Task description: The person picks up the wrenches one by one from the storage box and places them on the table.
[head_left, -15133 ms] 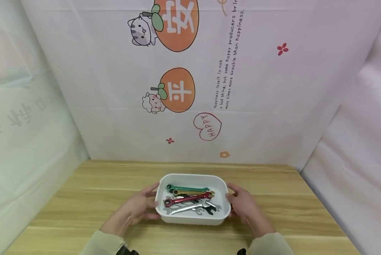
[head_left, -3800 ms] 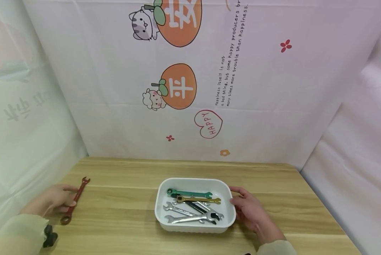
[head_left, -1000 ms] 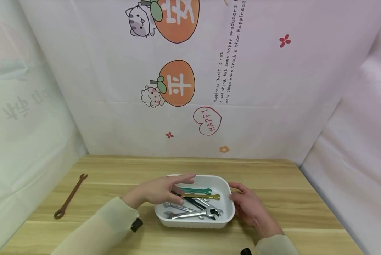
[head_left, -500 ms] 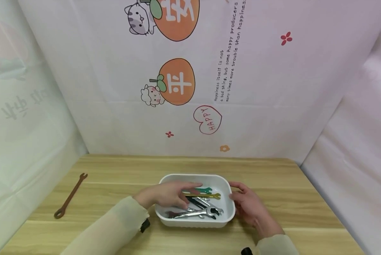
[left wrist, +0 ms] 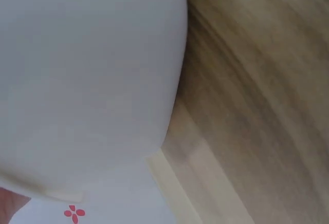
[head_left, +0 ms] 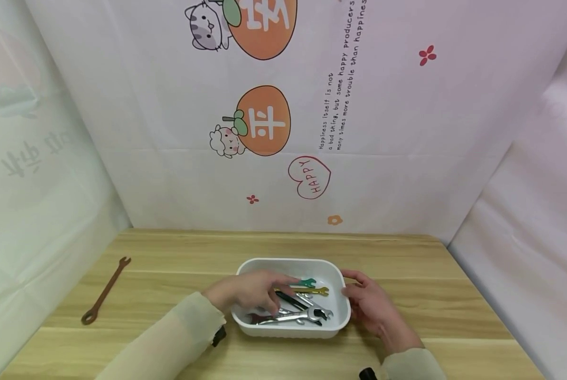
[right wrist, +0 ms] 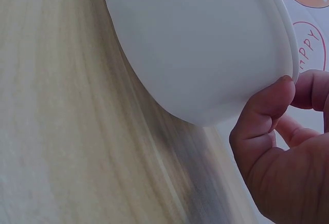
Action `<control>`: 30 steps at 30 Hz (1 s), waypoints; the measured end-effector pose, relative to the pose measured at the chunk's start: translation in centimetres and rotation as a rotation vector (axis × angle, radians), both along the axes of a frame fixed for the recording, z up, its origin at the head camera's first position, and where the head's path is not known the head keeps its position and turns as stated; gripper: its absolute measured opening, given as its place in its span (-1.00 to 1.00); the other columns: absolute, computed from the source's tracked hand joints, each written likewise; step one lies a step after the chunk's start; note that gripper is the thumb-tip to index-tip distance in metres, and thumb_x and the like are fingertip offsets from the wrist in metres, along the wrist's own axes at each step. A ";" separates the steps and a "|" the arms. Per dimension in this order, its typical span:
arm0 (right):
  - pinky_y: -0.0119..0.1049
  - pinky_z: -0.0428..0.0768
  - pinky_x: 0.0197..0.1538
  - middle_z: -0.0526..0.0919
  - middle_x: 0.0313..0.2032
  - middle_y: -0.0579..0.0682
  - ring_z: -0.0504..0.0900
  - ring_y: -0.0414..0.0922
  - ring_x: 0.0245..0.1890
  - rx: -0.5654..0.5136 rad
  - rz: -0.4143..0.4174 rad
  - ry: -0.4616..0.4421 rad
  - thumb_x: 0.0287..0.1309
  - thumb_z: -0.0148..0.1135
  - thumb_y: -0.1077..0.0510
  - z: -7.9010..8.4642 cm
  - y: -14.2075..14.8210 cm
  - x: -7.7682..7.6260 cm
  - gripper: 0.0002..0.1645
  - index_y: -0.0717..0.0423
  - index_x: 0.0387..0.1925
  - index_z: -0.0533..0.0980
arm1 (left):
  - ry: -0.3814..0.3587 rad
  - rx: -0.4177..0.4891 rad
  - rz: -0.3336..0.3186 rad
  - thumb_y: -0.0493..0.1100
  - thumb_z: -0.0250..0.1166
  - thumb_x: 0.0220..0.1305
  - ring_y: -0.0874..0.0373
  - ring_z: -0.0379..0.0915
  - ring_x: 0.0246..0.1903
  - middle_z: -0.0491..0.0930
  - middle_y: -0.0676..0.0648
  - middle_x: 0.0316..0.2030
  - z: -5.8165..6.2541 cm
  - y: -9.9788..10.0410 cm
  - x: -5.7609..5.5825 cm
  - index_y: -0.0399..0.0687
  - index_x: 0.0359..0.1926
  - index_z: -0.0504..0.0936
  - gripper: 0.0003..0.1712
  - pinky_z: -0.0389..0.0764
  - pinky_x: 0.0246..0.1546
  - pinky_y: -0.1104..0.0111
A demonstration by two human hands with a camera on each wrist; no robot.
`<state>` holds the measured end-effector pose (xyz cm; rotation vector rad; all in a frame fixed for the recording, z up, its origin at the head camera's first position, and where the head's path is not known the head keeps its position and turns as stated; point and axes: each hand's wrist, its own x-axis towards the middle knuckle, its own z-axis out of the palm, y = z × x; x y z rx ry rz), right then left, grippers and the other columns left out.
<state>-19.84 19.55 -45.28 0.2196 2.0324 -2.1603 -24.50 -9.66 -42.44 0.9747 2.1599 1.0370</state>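
A white plastic tray [head_left: 292,332] on the table holds several wrenches. My left hand [head_left: 252,289] reaches into it over its left side, thumb and forefinger spread above the pile and hiding the wrenches' left ends. Near those fingers lie a yellow wrench [head_left: 316,291], a green wrench [head_left: 308,283] behind it and a black wrench [head_left: 290,301]. Silver wrenches, one of them a silver wrench [head_left: 290,316] at the front, lie nearest me. At the tray's right end, my right hand [head_left: 371,306] grips the rim, its thumb [right wrist: 270,100] against the outer wall in the right wrist view.
A red-brown wrench [head_left: 106,290] lies slanted on the wooden table [head_left: 169,264] at the left. Behind the table hangs a white printed cloth [head_left: 383,174], with more white cloth on both sides. The left wrist view mostly shows the tray's outer wall [left wrist: 87,80].
The red wrench went from the tray to the table's left side and was let go. My left hand has since come back and lowered among the wrenches; my right hand stays at the rim.
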 end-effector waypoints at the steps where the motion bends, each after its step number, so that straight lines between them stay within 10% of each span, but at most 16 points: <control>1: -0.38 0.46 -0.50 0.62 -0.09 0.24 0.54 -0.08 -0.39 -0.001 0.000 0.000 0.27 0.10 0.38 0.0 0.0 0.0 -0.42 0.16 0.32 0.37 | -0.008 0.006 0.002 -0.56 0.41 0.01 0.23 0.65 -0.34 0.63 0.00 0.11 -0.1 0.0 0.0 -0.05 0.47 0.31 -0.01 0.63 -0.39 0.40; 10: -0.37 0.44 -0.51 0.62 -0.10 0.23 0.51 -0.08 -0.40 0.009 -0.006 -0.003 0.26 0.11 0.38 0.1 -0.1 0.0 -0.42 0.15 0.31 0.38 | 0.038 -0.013 0.000 -0.58 0.41 -0.03 0.27 0.62 -0.36 0.69 0.09 -0.22 -0.6 0.4 0.4 -0.08 0.33 0.50 -0.16 0.62 -0.35 0.44; 30: -0.39 0.41 -0.52 0.62 -0.13 0.21 0.49 -0.10 -0.44 -0.002 -0.005 0.000 0.24 0.11 0.39 0.1 0.0 0.1 -0.41 0.16 0.32 0.38 | 0.268 -0.173 0.004 -0.50 0.48 -0.03 0.38 0.51 -0.40 0.57 0.24 -0.25 -1.3 0.7 1.4 0.04 0.03 0.68 -0.42 0.57 -0.35 0.49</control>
